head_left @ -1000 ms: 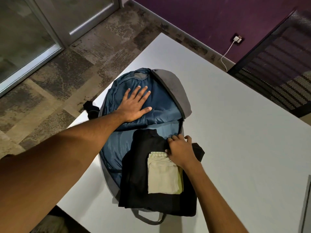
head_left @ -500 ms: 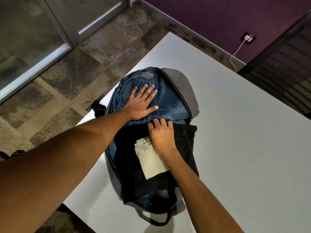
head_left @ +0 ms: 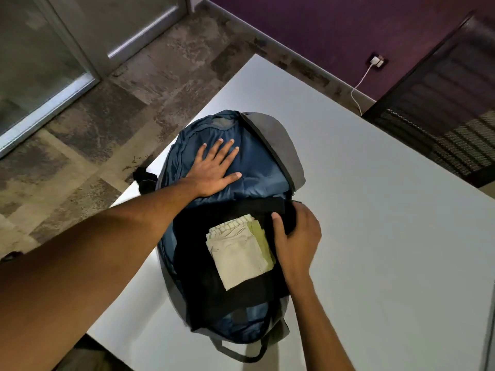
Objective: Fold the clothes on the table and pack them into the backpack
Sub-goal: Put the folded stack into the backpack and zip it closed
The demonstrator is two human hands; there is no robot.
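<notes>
1. Backpack lying open at centre frame on white desk, blue lining up, grey shell along the right.
2. Left hand flat, fingers straight and spread, pressing down on the blue flap in the upper half of the backpack.
3. Right hand at the right edge of the opening, thumb and fingers curled round a fold of black cloth.
4. Black cloth inside the lower compartment, beige folded garment lying on top, just left of the right hand.
5. Charger cable at upper right, on the purple wall.
</notes>
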